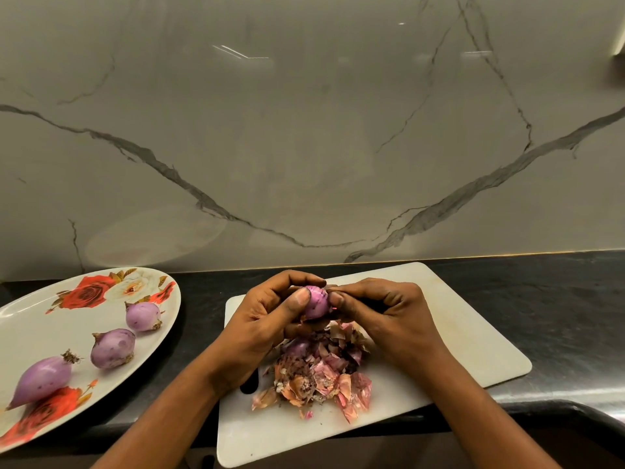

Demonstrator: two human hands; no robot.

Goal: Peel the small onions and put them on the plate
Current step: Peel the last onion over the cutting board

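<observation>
Left hand: the left hand (267,319), centre of the frame, curls round an onion (317,304), thumb on its near face and fingers behind, which holds it steady and leaves its right end exposed.
Right hand: the right hand (382,309), just right of centre, pinches thumb to forefinger at that exposed end, apparently on a scrap of skin; the scrap itself is too small to make out.
Onion: held in the air above the cutting board (439,319), mostly bare and glossy purple. Judged nearly peeled and not yet on the plate.
Peelings: a heap of dry skins (321,374) lies on the board right under the hands, so that what comes off drops onto it. Something purple and round at the top of the heap may be another onion; cannot tell.
Plate: a flowered plate (40,319), lower left, is well apart from the board, which keeps the waste away from the finished pieces.
Peeled onions: three onions (113,348) rest on the plate in a loose row, none touching another, root tufts left on.
Counter: a dark counter (558,299) bears plate and board.
Wall: a veined marble wall (304,130) fills the upper frame.
</observation>
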